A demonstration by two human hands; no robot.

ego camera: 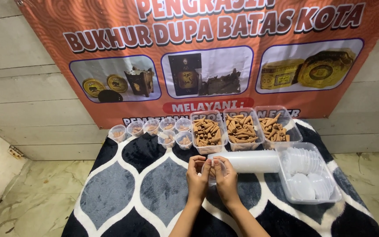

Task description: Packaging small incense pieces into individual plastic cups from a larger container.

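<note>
Patterned rug [123, 188] on floor, orange banner [110, 26] behind. Left hand [197, 175] and right hand [227, 177] both pinch small clear cup [210, 169] between them. Stack of cups [248, 161] lies sideways, long axis running right, nearer right hand.

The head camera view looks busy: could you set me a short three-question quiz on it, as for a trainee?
1. True or false: both hands, left hand and right hand, meet at the open end of the long stack of clear plastic cups.
2. How many clear rectangular tubs of brown cone-shaped sticks stand in a row?
3. What fills the clear rectangular tray at the right: A lids, B sticks, C cloth?

Key: 1 true; 2 three; 3 A, white round plastic lids.
</note>
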